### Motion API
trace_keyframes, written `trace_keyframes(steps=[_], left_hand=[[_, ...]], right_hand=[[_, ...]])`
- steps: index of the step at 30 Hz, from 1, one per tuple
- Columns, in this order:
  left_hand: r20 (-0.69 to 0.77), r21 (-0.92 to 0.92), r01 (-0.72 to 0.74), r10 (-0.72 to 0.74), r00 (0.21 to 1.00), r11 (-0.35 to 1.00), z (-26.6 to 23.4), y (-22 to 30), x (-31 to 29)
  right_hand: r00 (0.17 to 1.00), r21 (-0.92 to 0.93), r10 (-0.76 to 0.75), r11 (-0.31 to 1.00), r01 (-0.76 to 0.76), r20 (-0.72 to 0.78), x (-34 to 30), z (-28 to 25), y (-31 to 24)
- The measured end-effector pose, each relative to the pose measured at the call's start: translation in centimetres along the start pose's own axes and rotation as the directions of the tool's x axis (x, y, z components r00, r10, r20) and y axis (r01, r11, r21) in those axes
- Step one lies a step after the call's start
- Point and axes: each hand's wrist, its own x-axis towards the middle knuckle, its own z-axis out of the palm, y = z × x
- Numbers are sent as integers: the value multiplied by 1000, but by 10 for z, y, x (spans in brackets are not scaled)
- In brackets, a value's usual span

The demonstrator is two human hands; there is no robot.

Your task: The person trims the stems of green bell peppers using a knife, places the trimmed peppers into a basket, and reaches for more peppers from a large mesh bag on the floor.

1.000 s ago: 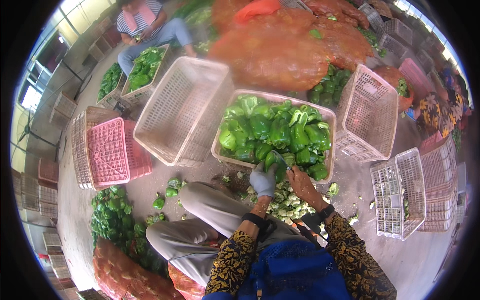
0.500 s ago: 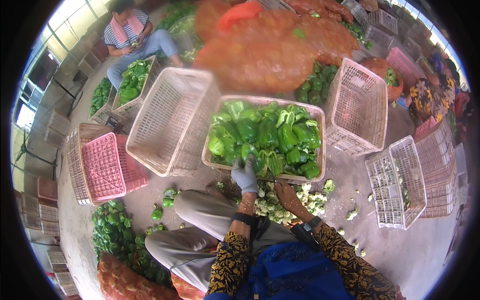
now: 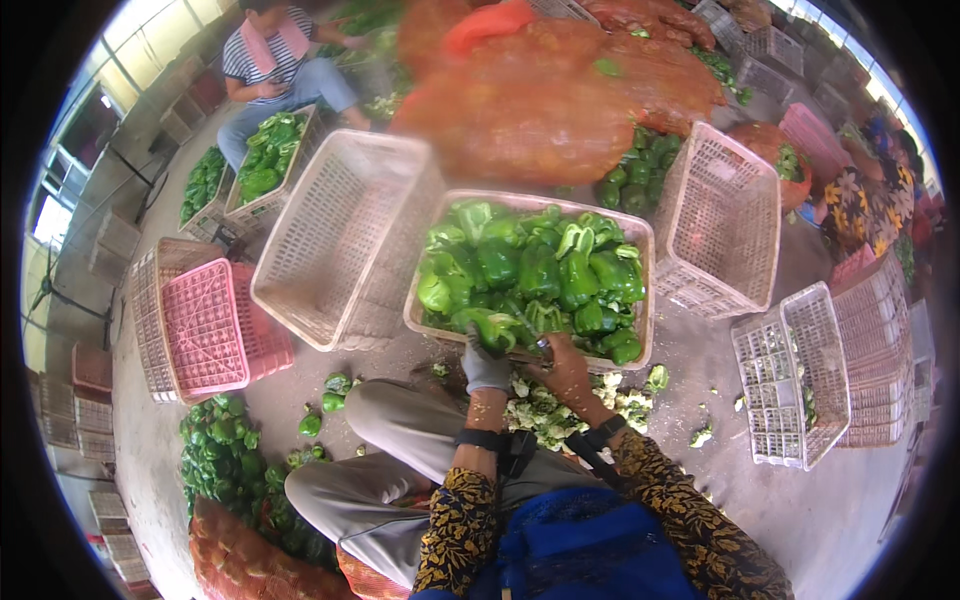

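Observation:
My left hand (image 3: pixel 486 366), in a grey glove, is closed around a green bell pepper (image 3: pixel 490 325) at the near rim of a pale plastic crate (image 3: pixel 648 290). That crate is heaped with green bell peppers, some of them cut open. My bare right hand (image 3: pixel 566 372) is closed just right of the glove, by the same rim. From its fingers a small knife (image 3: pixel 528 328) points toward the held pepper; the blade is thin and blurred. Below both hands lies a pile of pale pepper cores (image 3: pixel 545 412) on the floor.
Empty pale crates stand left (image 3: pixel 335 240) and right (image 3: pixel 720 220) of the full one. A pink crate (image 3: pixel 205 330) is farther left, above loose peppers (image 3: pixel 218 440). Orange mesh sacks (image 3: pixel 530 110) fill the back. A seated person (image 3: pixel 275 75) works at the far left.
The left hand has drawn the pepper slightly down and left, turning it sideways. The right hand has moved up to it. At the far left, the person has stretched an arm out sideways.

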Motion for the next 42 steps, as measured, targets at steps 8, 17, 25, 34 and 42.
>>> trace_keyframes(steps=[8, 17, 25, 34, 42], left_hand=[[48, -816, 186, -257, 965, 547, -10, -1, 14], [77, -660, 90, -52, 996, 745, -13, -18, 9], [148, -318, -191, 247, 958, 929, -2, 23, -8], [203, -752, 145, 17, 979, 643, -2, 22, 1], [467, -830, 499, -179, 866, 248, -2, 40, -7]], right_hand=[[975, -56, -156, 987, 149, -157, 15, -1, 34], [904, 662, 426, 670, -336, 28, 33, -103, 108], [916, -4, 142, 988, -154, -376, 37, -73, 40], [955, 456, 261, 874, -171, -142, 54, -80, 16], [866, 422, -235, 906, 30, 442, 65, -52, -45]])
